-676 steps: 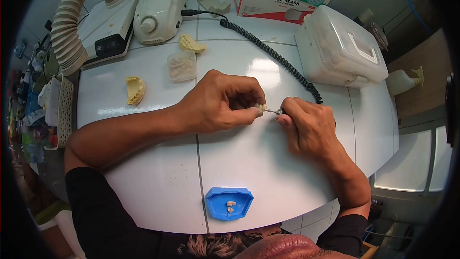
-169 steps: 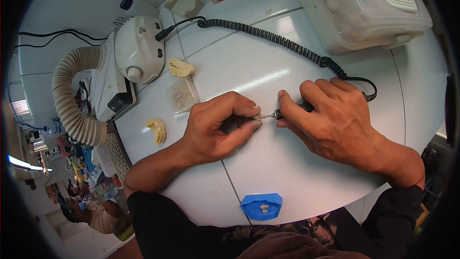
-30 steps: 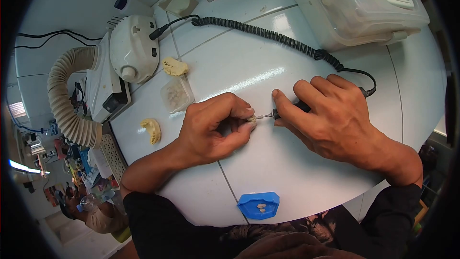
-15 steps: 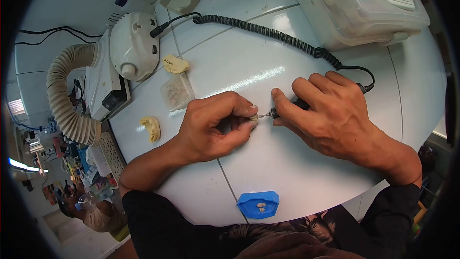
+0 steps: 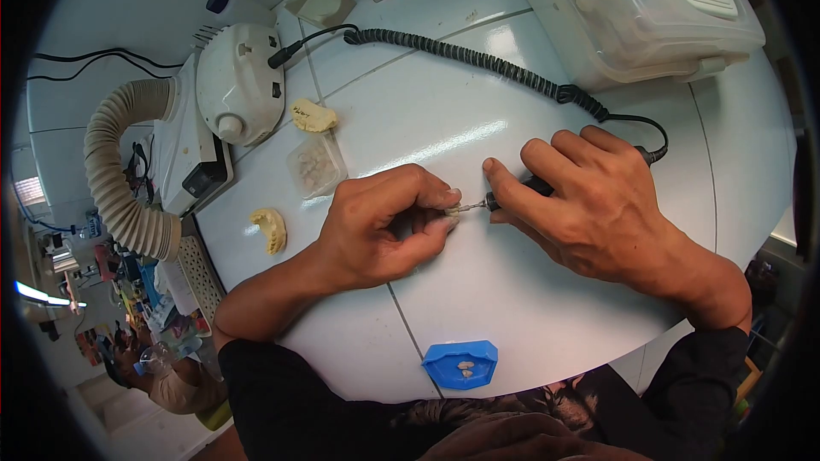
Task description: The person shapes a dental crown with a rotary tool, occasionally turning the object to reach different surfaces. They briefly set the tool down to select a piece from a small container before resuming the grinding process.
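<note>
My left hand (image 5: 376, 226) pinches a small tooth piece (image 5: 450, 210) tight between thumb and fingertips, just above the white table (image 5: 478, 307); my right hand (image 5: 589, 205) is closed pen-style round the handpiece (image 5: 536, 188), bur tip touching the piece. To do this well, I judge: keep both hands braced on the table, light pressure, turn the piece rather than the tool. Handpiece long axis runs across, bur pointing toward my left hand, coiled cord (image 5: 478, 64) trailing away to the motor unit (image 5: 239, 81); blue tray (image 5: 461, 364) sits nearer me.
</note>
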A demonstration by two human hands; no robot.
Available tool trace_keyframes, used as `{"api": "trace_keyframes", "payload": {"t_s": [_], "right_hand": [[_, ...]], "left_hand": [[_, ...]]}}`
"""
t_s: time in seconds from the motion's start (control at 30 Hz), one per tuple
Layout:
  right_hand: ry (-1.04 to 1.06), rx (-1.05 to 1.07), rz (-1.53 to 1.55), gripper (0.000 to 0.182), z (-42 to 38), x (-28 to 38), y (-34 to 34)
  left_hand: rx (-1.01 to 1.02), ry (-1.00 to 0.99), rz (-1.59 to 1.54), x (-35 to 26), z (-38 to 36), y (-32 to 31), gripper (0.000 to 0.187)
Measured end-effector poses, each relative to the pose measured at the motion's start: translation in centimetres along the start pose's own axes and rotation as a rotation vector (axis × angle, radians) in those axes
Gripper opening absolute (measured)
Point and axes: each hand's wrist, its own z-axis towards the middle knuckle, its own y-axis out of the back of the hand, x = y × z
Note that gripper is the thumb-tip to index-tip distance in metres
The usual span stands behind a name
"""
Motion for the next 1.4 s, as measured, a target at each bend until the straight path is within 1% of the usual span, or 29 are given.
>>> {"api": "trace_keyframes", "payload": {"t_s": [0.4,0.5,0.6,0.7,0.8,1.0,1.1,1.2,1.4], "right_hand": [[-0.003,-0.01,0.018,0.031,-0.1,0.2,-0.1],[-0.023,-0.033,0.057,0.029,-0.1,-0.3,0.2],[-0.094,-0.042,0.126,0.027,0.0,-0.8,0.6],[-0.097,-0.067,0.116,0.028,0.2,-0.9,0.4],[-0.075,-0.092,0.076,0.032,0.2,-0.7,0.3],[-0.058,-0.085,-0.036,0.034,0.4,0.2,0.1],[-0.059,-0.08,-0.07,0.034,0.4,0.4,-0.1],[-0.059,-0.081,-0.086,0.035,0.5,0.6,-0.2],[-0.059,-0.085,-0.114,0.035,0.4,0.8,-0.4]], "left_hand": [[-0.02,0.003,-0.019,0.1,-0.1,-0.2,0.023],[-0.012,0.011,-0.037,0.1,-0.1,-0.1,0.019],[-0.022,0.035,-0.194,0.6,-0.2,0.0,0.015],[-0.026,0.185,-0.316,0.3,-0.3,0.1,0.012],[-0.062,0.208,-0.338,0.1,-0.3,0.1,0.014],[-0.063,0.219,-0.2,-0.3,-0.3,0.4,0.017],[-0.125,0.223,-0.215,0.2,-0.3,-0.2,0.016],[-0.056,0.185,-0.179,0.0,-0.2,0.3,0.016],[-0.049,0.212,-0.185,-0.1,-0.2,0.2,0.015]]}}
